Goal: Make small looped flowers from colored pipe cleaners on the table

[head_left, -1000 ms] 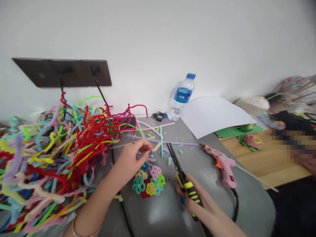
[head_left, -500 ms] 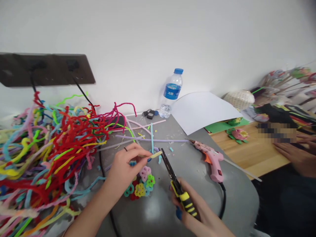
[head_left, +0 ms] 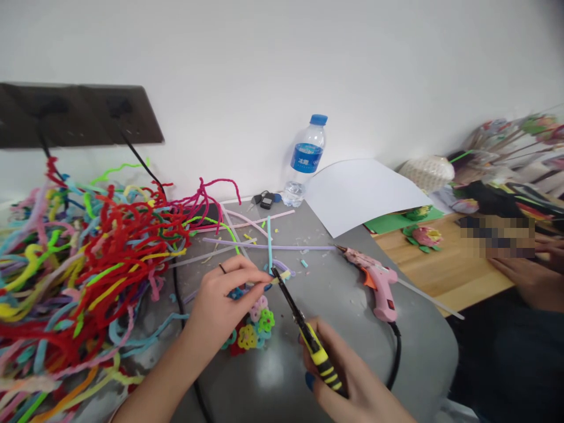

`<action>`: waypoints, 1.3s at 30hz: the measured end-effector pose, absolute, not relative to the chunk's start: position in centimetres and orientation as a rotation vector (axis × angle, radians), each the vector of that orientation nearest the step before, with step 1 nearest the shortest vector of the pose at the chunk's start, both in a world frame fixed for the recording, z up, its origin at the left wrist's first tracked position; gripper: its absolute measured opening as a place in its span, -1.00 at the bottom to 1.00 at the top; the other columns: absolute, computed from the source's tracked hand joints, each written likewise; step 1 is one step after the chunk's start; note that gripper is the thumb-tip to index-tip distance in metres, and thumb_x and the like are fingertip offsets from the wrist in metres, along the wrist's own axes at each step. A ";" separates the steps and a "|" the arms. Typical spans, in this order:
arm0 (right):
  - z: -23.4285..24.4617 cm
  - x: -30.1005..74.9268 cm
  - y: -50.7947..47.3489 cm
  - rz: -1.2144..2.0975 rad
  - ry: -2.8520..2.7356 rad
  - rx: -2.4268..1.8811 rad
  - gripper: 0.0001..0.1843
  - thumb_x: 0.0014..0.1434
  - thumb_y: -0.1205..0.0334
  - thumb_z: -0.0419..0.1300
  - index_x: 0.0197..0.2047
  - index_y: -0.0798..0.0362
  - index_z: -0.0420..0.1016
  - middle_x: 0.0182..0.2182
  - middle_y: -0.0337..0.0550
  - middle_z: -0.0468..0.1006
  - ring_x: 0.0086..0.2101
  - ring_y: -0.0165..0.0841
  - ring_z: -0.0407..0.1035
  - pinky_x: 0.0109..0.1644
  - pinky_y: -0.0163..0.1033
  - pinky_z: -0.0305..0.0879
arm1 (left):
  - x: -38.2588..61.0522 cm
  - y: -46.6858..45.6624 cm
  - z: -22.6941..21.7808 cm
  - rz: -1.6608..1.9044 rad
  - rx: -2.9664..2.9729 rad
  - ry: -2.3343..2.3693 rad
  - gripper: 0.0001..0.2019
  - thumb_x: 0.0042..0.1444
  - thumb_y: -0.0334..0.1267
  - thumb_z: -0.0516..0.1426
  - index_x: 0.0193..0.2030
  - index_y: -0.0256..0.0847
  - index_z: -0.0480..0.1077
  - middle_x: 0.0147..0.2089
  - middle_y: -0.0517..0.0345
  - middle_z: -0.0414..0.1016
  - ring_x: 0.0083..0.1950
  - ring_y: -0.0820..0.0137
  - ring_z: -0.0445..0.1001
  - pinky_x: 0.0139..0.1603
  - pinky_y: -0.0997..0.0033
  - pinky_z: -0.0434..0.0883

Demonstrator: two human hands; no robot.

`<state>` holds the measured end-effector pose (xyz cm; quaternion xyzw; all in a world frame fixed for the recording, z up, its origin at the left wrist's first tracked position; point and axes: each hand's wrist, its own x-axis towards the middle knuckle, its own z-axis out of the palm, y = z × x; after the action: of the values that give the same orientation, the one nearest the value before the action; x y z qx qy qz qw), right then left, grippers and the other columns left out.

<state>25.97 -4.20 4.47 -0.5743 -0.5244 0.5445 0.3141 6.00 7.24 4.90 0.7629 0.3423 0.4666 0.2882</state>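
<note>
My left hand pinches a short pale yellow pipe cleaner piece between thumb and fingertips over the grey table. My right hand grips the black and yellow handles of a pair of pliers. The plier tips touch the yellow piece right beside my left fingertips. Under my left hand lies a cluster of small looped pipe cleaner flowers in pink, green, yellow, teal and red.
A big tangle of coloured pipe cleaners fills the left. A pink glue gun lies right of the pliers. A water bottle, keys and white paper stand at the back. Another person's hands rest on a wooden table.
My left hand picked up the short yellow piece and held it out. The pliers moved left until their tips met it. The view shifted slightly right.
</note>
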 end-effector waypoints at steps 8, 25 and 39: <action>2.4 25.9 -4.8 1.393 -1.388 -1.490 -0.77 -0.05 0.35 0.09 -0.26 -0.02 0.29 -0.42 -0.31 0.23 -0.40 -0.37 0.15 -0.32 -0.32 0.13 | 6.1 7.1 4.8 1.258 2.050 0.902 -0.81 0.10 -0.58 0.23 -0.31 -0.23 0.59 -0.35 0.18 0.54 -0.31 0.50 0.54 -0.25 0.59 0.43; -2.6 28.8 -1.9 1.933 -1.010 -1.371 -0.60 -0.11 -0.10 0.30 -0.26 -0.06 0.43 -0.52 -0.28 0.38 -0.60 -0.36 0.26 -0.54 -0.24 0.26 | -0.2 10.8 5.1 0.966 2.152 1.778 -0.70 0.17 -0.29 0.06 -0.13 -0.19 0.62 -0.22 0.08 0.59 -0.40 0.36 0.52 -0.28 0.41 0.44; 11.4 26.0 10.0 0.421 -2.153 -2.111 -0.59 0.12 0.13 0.18 0.00 0.12 0.32 -0.10 0.10 0.53 -0.11 -0.09 0.43 -0.08 -0.16 0.30 | -0.7 10.6 5.7 0.662 1.991 1.797 -0.71 0.12 -0.40 0.10 -0.06 -0.22 0.57 -0.18 0.05 0.65 -0.34 0.30 0.56 -0.12 0.33 0.48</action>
<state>25.96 10.04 11.39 -0.6926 -0.7063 0.1382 0.0484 -0.69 10.65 5.66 0.7079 0.6387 0.2354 0.1886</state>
